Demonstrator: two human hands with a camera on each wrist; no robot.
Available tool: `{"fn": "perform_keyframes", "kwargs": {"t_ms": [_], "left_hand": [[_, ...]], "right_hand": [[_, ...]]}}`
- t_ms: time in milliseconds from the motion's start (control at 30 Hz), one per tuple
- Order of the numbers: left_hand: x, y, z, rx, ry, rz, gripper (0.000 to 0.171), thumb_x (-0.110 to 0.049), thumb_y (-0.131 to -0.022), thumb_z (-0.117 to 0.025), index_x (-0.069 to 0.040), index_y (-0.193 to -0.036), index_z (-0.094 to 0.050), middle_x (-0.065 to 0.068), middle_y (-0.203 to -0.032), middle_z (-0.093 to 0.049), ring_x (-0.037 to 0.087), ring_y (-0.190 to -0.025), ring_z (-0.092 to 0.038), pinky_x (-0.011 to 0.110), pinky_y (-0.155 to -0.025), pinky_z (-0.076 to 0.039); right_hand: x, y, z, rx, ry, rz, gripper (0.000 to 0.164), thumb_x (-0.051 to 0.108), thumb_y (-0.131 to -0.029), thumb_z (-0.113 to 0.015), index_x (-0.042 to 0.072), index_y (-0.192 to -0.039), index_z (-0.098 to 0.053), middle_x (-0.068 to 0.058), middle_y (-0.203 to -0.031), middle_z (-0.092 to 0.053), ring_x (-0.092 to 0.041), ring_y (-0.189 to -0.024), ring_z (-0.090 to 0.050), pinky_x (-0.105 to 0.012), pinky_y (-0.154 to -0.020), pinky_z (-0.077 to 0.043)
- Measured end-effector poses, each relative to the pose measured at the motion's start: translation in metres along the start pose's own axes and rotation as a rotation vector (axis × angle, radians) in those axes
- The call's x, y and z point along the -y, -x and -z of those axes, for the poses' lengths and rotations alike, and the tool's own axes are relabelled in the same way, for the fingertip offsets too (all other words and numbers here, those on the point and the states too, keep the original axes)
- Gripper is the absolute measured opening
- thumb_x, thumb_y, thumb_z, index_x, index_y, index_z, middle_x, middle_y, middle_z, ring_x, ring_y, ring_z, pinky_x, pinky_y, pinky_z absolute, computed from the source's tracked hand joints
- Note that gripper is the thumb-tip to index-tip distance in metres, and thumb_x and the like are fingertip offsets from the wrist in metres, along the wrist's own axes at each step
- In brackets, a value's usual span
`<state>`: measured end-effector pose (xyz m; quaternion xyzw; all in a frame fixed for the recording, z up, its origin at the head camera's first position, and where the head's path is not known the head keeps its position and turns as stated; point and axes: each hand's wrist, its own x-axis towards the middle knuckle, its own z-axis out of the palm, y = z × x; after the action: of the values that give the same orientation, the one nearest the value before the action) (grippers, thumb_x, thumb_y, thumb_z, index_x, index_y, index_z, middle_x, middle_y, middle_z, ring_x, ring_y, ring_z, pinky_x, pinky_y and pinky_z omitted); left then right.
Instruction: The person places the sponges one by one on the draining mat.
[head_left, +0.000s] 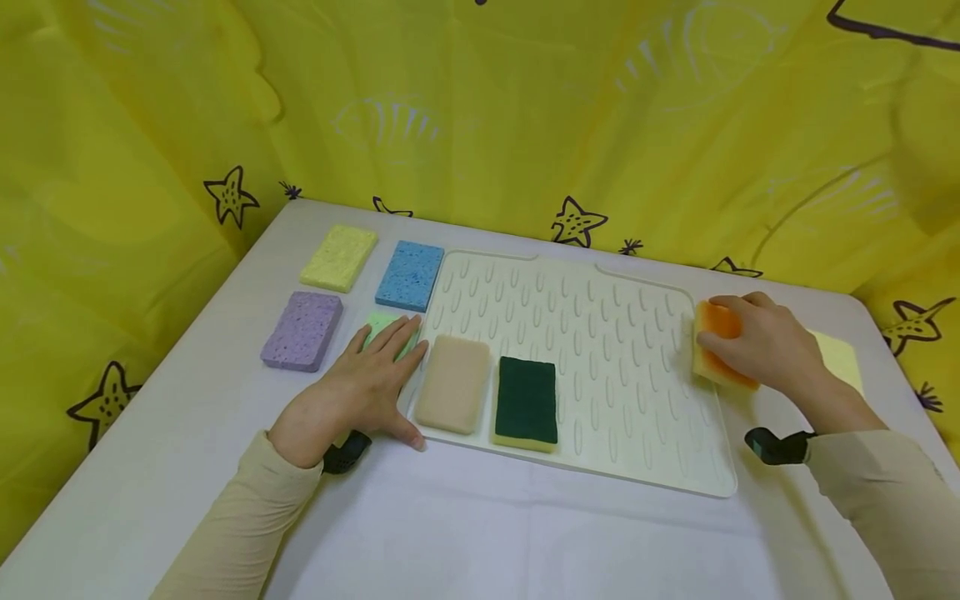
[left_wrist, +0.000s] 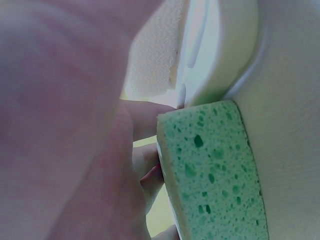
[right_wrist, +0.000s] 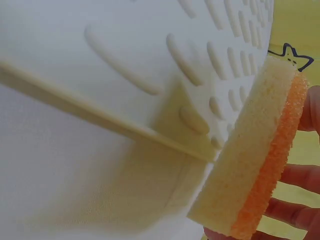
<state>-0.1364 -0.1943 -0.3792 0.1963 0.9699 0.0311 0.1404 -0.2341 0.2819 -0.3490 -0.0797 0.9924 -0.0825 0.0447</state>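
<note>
Two sponges lie on a white ridged mat [head_left: 652, 450], and a third, an orange and yellow sponge [head_left: 722, 319], is held at its right edge. The right hand [head_left: 776, 346] pinches that third sponge between thumb and fingers, tilting it so that the orange layer faces the palm side and the yellow layer faces the mat. In the right wrist view its shadow falls across the mat's rim and the desk [head_left: 525, 542]; whether its lower edge touches anything cannot be told.

The left hand [head_left: 352, 396] has its fingers spread over a green sponge [left_wrist: 215, 170], which sits on the desk just beside the mat's left edge. Its thumb reaches out near the mat's near left corner.

On the mat, a beige sponge [head_left: 452, 385] lies by the left edge, with a dark green-topped sponge [head_left: 525, 400] just to its right. Left of the mat, a blue sponge [head_left: 410, 275] lies beyond the green one; farther left are a yellow sponge [head_left: 339, 258] and, nearer the person, a purple sponge [head_left: 302, 331]. A pale yellow piece [head_left: 840, 360] is partly hidden behind the right forearm. Behind the desk hangs a yellow curtain [head_left: 480, 100] printed with starfish.
</note>
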Motion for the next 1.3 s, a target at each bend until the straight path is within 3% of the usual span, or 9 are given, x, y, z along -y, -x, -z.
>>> {"fn": "perform_keyframes", "kwargs": {"t_ms": [900, 1300], "left_hand": [[0.001, 0.002, -0.003, -0.012, 0.01, 0.002, 0.128, -0.074, -0.06, -0.078, -0.007, -0.156, -0.029, 0.015, -0.168, -0.003, 0.035, -0.155, -0.005, 0.064, -0.121, -0.008], [0.001, 0.002, -0.002, -0.025, 0.013, -0.008, 0.127, -0.074, -0.06, -0.079, -0.007, -0.156, -0.03, 0.015, -0.168, -0.004, 0.035, -0.155, -0.005, 0.065, -0.121, -0.009]], "right_hand": [[0.053, 0.023, -0.002, -0.041, -0.066, 0.117, 0.058, 0.04, -0.092, -0.059, 0.009, -0.141, -0.051, -0.026, -0.137, -0.047, -0.049, -0.116, -0.047, -0.065, -0.074, -0.045], [0.075, 0.034, -0.012, -0.026, -0.068, 0.151, 0.057, 0.035, -0.091, -0.061, 0.009, -0.141, -0.051, -0.025, -0.135, -0.049, -0.047, -0.117, -0.049, -0.067, -0.075, -0.049]]}}
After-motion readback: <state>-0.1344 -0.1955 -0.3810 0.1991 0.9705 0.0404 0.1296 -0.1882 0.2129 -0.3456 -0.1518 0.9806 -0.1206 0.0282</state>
